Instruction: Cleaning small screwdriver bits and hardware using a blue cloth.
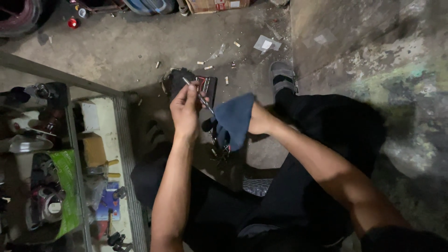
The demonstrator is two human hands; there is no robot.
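My left hand (184, 109) pinches a thin metal rod (198, 95) that slants down to the right. My right hand (260, 120) is wrapped in a dark blue cloth (234, 119), and the rod's lower end goes into that cloth. Both hands are held above my knees while I sit. Below the cloth a small bunch of metal parts (223, 150) lies in shadow.
A dark flat case with red lining (207, 86) lies open on the concrete floor beyond my hands. My sandalled foot (283, 77) is at the upper right. A glass-topped cabinet (70, 163) full of tools and parts stands on the left. Small litter dots the floor.
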